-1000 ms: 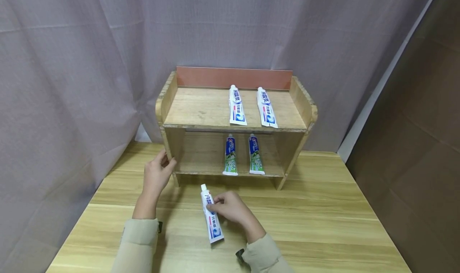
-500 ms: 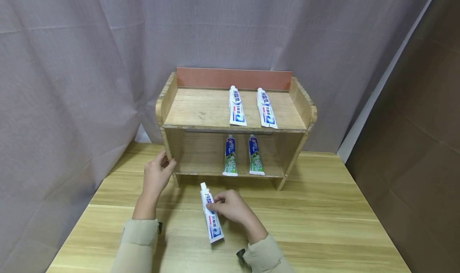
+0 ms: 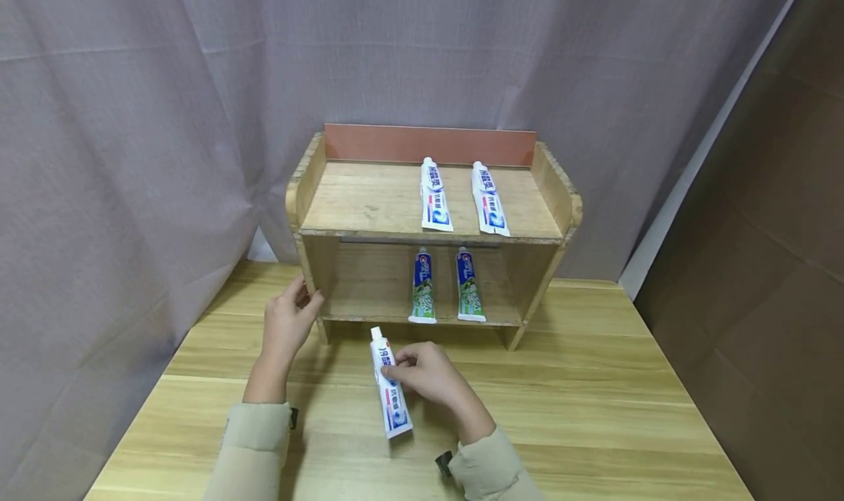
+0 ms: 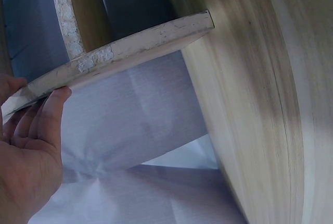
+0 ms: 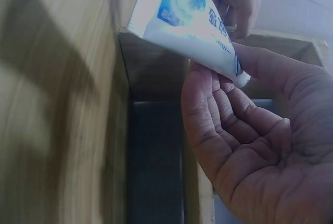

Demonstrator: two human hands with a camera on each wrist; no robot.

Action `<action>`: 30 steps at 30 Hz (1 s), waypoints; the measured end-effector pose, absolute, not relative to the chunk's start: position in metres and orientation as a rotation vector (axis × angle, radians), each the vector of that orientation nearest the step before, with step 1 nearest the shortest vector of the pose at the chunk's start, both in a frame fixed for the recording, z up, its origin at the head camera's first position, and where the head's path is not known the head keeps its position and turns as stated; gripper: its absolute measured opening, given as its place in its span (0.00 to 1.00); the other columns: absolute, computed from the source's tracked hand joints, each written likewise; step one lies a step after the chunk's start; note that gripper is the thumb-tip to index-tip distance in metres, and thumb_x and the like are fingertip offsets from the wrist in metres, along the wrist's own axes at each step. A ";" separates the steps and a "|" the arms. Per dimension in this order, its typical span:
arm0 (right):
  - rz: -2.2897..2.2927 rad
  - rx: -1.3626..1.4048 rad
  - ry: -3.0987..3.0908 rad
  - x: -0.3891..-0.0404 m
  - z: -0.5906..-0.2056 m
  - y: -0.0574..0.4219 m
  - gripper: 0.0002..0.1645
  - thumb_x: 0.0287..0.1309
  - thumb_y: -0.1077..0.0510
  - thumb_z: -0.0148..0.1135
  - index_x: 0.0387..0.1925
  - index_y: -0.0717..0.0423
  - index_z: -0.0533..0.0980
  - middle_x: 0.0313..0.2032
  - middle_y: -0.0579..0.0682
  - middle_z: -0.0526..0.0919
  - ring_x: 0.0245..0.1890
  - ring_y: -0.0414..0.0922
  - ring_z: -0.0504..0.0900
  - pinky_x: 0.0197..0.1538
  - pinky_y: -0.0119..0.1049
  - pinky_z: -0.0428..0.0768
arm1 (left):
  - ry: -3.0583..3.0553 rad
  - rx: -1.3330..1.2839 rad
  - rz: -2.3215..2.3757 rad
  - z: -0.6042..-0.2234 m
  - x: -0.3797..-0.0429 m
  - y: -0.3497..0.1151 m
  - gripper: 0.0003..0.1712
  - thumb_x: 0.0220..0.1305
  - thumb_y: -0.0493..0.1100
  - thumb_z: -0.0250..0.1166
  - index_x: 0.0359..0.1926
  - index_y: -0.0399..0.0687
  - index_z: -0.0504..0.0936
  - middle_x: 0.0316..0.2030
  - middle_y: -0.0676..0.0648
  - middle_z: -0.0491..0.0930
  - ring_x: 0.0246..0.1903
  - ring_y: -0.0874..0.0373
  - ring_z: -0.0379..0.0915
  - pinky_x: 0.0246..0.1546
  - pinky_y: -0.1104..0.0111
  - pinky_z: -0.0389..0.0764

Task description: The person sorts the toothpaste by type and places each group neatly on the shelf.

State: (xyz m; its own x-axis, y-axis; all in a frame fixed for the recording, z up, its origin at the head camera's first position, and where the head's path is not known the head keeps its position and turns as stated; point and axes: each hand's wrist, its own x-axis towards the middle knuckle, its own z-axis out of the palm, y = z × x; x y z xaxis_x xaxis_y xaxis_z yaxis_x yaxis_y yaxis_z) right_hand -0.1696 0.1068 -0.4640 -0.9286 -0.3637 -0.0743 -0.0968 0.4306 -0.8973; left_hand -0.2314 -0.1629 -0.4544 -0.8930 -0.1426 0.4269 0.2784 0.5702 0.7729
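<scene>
My right hand (image 3: 431, 375) pinches a white and blue toothpaste tube (image 3: 394, 406) between thumb and fingers, in front of the shelf. Its cap points toward the shelf and its flat end toward me; the right wrist view shows the tube (image 5: 182, 23) from its flat end. With thumb and fingers on opposite faces, my left hand (image 4: 31, 156) grips the left side panel (image 4: 135, 47) of the small wooden shelf (image 3: 369, 201). Two white toothpaste tubes (image 3: 435, 193) (image 3: 489, 199) lie on the upper board. Two blue and green toothpaste tubes (image 3: 423, 285) (image 3: 469, 285) lie on the lower board.
The shelf stands on a wood-grain table (image 3: 593, 398). A reddish strip (image 3: 428, 143) edges its back top. Behind hangs a grey curtain (image 3: 422, 47), and a brown surface (image 3: 758, 193) rises on the right.
My right hand has moved the white toothpaste tube slightly toward the shelf. My left hand stays on the side panel, and the tubes on the boards have not moved.
</scene>
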 end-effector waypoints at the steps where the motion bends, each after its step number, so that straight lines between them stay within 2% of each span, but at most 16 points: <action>1: -1.505 -0.399 2.424 -0.170 -0.462 0.107 0.12 0.58 0.53 0.72 0.36 0.59 0.85 0.27 0.46 0.84 0.30 0.54 0.86 0.33 0.43 0.88 | -2.359 -0.111 -1.272 -0.454 -0.231 -0.163 0.21 0.68 0.40 0.65 0.61 0.46 0.80 0.50 0.34 0.83 0.46 0.39 0.84 0.45 0.56 0.87; 5: -1.514 -0.402 2.421 -0.170 -0.458 0.107 0.12 0.58 0.53 0.73 0.36 0.59 0.85 0.28 0.47 0.85 0.30 0.52 0.85 0.35 0.49 0.89 | -2.363 -0.114 -1.275 -0.455 -0.232 -0.163 0.21 0.68 0.41 0.65 0.61 0.47 0.80 0.51 0.35 0.83 0.47 0.39 0.84 0.45 0.56 0.87; 9: -1.490 -0.421 2.454 -0.171 -0.454 0.107 0.12 0.58 0.52 0.73 0.36 0.57 0.85 0.28 0.46 0.85 0.31 0.52 0.85 0.34 0.41 0.87 | -2.373 -0.106 -1.270 -0.454 -0.232 -0.163 0.21 0.68 0.42 0.65 0.61 0.49 0.80 0.51 0.35 0.83 0.47 0.39 0.84 0.46 0.55 0.87; 12: -1.458 -0.441 2.487 -0.171 -0.452 0.107 0.12 0.58 0.51 0.72 0.36 0.56 0.85 0.28 0.44 0.85 0.30 0.46 0.83 0.32 0.34 0.83 | -2.374 -0.103 -1.267 -0.454 -0.232 -0.163 0.21 0.68 0.42 0.65 0.61 0.48 0.80 0.51 0.35 0.83 0.47 0.39 0.84 0.46 0.54 0.87; 15: -1.451 -0.438 2.487 -0.172 -0.451 0.108 0.13 0.58 0.51 0.72 0.37 0.56 0.85 0.29 0.44 0.85 0.29 0.42 0.82 0.32 0.33 0.83 | -2.371 -0.105 -1.270 -0.454 -0.231 -0.163 0.21 0.68 0.41 0.65 0.61 0.48 0.79 0.51 0.35 0.83 0.47 0.39 0.83 0.46 0.54 0.87; 22: -1.475 -0.438 2.471 -0.174 -0.442 0.108 0.13 0.59 0.52 0.72 0.38 0.58 0.85 0.29 0.45 0.85 0.31 0.46 0.84 0.33 0.34 0.85 | -2.363 -0.110 -1.276 -0.454 -0.231 -0.163 0.21 0.68 0.41 0.65 0.61 0.48 0.79 0.51 0.35 0.82 0.48 0.39 0.83 0.46 0.54 0.86; 30: -1.479 -0.456 2.494 -0.175 -0.433 0.105 0.13 0.59 0.52 0.72 0.38 0.58 0.85 0.29 0.45 0.86 0.30 0.42 0.83 0.36 0.36 0.85 | -2.360 -0.099 -1.273 -0.455 -0.232 -0.162 0.21 0.67 0.41 0.66 0.61 0.47 0.80 0.51 0.35 0.83 0.47 0.39 0.83 0.46 0.54 0.87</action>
